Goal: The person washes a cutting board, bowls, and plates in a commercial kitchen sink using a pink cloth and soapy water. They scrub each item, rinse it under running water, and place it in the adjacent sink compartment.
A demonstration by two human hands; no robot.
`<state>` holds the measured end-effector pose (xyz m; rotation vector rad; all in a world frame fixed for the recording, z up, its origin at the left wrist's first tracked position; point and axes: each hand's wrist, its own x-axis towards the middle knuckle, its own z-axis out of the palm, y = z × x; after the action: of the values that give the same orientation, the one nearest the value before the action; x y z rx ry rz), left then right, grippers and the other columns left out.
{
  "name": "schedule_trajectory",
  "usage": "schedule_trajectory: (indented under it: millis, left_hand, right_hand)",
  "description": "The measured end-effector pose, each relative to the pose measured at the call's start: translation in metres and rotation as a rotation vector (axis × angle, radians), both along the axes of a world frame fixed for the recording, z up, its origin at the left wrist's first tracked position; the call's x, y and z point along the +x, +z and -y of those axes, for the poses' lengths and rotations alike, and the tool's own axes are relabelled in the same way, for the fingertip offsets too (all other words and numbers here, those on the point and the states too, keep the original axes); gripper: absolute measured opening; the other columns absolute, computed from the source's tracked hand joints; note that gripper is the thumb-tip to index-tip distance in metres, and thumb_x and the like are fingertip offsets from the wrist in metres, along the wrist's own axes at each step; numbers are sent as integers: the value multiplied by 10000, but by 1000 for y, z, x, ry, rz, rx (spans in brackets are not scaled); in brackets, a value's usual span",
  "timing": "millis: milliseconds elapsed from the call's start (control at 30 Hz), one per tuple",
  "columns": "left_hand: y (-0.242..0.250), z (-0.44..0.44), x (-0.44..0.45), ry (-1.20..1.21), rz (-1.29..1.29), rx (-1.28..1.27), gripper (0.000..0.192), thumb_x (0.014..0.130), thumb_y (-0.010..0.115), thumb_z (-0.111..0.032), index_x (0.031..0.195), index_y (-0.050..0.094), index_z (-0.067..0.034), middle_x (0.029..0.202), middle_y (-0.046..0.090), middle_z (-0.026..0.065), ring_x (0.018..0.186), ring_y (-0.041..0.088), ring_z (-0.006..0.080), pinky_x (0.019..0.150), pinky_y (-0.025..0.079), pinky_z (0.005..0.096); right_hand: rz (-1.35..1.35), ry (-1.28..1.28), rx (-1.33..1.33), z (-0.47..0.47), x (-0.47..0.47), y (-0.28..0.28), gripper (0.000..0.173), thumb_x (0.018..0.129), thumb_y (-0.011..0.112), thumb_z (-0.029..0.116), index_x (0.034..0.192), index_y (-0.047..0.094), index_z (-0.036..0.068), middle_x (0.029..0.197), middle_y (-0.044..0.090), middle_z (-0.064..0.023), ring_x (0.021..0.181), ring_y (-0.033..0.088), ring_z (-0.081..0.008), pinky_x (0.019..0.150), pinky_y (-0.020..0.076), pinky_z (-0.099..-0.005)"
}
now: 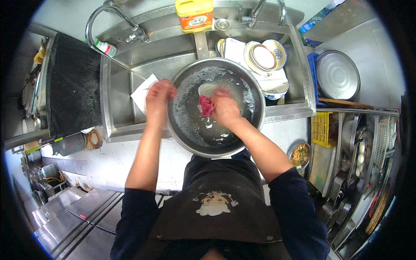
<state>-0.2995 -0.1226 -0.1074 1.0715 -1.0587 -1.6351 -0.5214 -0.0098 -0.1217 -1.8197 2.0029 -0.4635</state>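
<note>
A large round metal basin (177, 136) of soapy water rests over the front of a double stainless-steel sink (107, 97). Inside it, my right hand (224, 109) grips a wet pinkish-red cloth (206, 106). A pale dish (205, 88) shows in the water just beyond the cloth, partly covered by my hand. My left hand (160, 94) is blurred at the basin's left rim, fingers curled. Against it, over the left sink bowl, is a white square plate (142, 92); whether my fingers hold it is unclear. A thin line, apparently water, runs from the left faucet (97, 19) towards the plate.
Stacked plates and bowls (264, 60) fill much of the right sink bowl. A yellow jug (195, 16) stands on the back ledge beside a second faucet (253, 18). At right are a round metal lid (338, 74), a yellow crate (321, 128) and a food bowl (299, 156).
</note>
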Motion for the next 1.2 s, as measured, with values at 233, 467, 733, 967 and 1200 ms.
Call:
schedule_trajectory:
  millis: [233, 467, 733, 967, 1200]
  left_hand:
    - [-17, -94, -86, 102, 31, 641, 341, 1038, 534, -354, 1187, 579, -50, 1091, 650, 92, 941, 636, 202, 825, 539, 364]
    - [-28, -89, -78, 6, 76, 710, 370, 1073, 431, -307, 1237, 561, -2, 1139, 676, 160, 969, 686, 299, 889, 576, 462]
    - [-8, -102, -83, 113, -177, 773, 341, 959, 455, -87, 1280, 482, 24, 1173, 613, 209, 1038, 660, 369, 895, 567, 576]
    - [-7, -123, -113, 290, -54, 518, 284, 1015, 464, -68, 1298, 489, -56, 1176, 591, 175, 1011, 646, 313, 838, 584, 520]
    - [5, -122, -85, 101, 54, 575, 345, 1057, 460, -177, 1353, 460, 1, 1267, 602, 210, 1017, 680, 352, 807, 612, 566]
  right_hand:
    - [78, 210, -66, -12, 7, 8, 215, 783, 684, 248, 958, 728, 131, 1012, 678, -91, 976, 648, -323, 803, 519, -502]
    - [-132, 559, -198, -43, -35, 9, 190, 781, 642, 170, 939, 739, 126, 1069, 690, -55, 1129, 612, -263, 1076, 381, -491]
    - [-204, 756, -241, -37, -69, 6, 233, 826, 624, 181, 983, 755, 69, 1104, 689, -88, 1204, 564, -309, 1140, 322, -511]
    - [112, 484, 102, -56, -31, 6, 414, 812, 637, 182, 1199, 648, 33, 1227, 667, -157, 1269, 549, -322, 1171, 265, -551]
    - [-431, 718, -378, -42, -81, 27, 253, 828, 603, 177, 1027, 726, 83, 1102, 701, -82, 1239, 578, -234, 1186, 264, -499]
